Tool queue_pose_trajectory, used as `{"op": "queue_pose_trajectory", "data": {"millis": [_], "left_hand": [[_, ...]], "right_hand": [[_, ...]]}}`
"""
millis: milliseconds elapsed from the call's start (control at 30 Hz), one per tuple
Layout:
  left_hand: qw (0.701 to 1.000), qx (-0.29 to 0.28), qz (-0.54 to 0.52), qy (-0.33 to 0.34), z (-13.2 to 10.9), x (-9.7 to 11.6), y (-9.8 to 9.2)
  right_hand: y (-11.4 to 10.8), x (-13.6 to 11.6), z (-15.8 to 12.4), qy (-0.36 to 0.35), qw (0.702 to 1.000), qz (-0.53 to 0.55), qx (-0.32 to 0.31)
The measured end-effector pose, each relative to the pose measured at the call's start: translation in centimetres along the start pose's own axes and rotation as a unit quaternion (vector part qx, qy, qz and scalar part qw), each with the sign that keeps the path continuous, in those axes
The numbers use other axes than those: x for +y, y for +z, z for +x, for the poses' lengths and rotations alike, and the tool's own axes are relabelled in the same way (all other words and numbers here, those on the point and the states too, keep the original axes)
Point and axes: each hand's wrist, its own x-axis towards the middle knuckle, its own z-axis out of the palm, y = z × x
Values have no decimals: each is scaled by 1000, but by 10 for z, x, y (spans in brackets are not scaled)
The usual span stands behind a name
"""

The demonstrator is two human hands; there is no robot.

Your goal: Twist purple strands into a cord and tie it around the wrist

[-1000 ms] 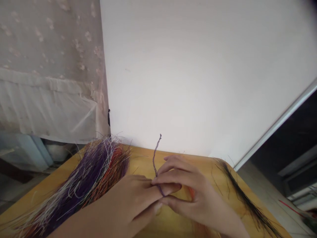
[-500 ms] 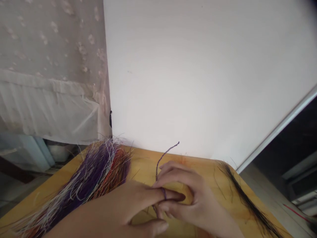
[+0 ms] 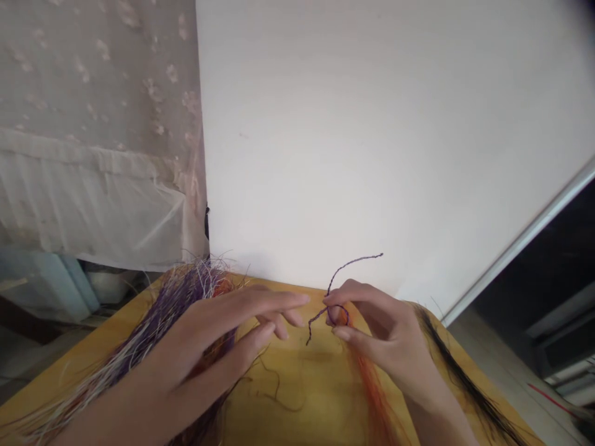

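A thin purple braided cord (image 3: 348,317) is bent into a small ring, with its two ends crossing at the left side. One end curves up to the right, and the shorter one points down to the left. My right hand (image 3: 385,328) pinches the cord where the ends cross, between bent fingers. Left of it, my left hand (image 3: 237,328) is held with fingers apart and nothing in them, a small gap away from the cord's short end. Orange strands (image 3: 372,384) lie on the table below my right hand.
A thick bundle of purple, white and orange strands (image 3: 153,328) lies along the table's left side, partly behind my left arm. Black strands (image 3: 469,371) run down the right edge. The yellow table (image 3: 264,402) meets a white panel (image 3: 372,155) at the back.
My left hand has drawn back to the left, its finger out of the cord ring. My right hand has moved right and slightly up with the cord, uncovering the orange strands.
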Motion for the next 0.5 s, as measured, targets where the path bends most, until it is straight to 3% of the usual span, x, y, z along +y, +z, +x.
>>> {"op": "queue_pose_trajectory", "data": {"millis": [133, 333, 500], "left_hand": [[998, 48, -20, 17, -7, 9, 4], [997, 5, 16, 74, 5, 11, 17], [1000, -19, 6, 7, 14, 5, 28]], "right_hand": [[2, 3, 1, 14, 999, 26, -13], [13, 2, 1, 29, 999, 26, -8], [20, -1, 0, 14, 999, 28, -8]]}}
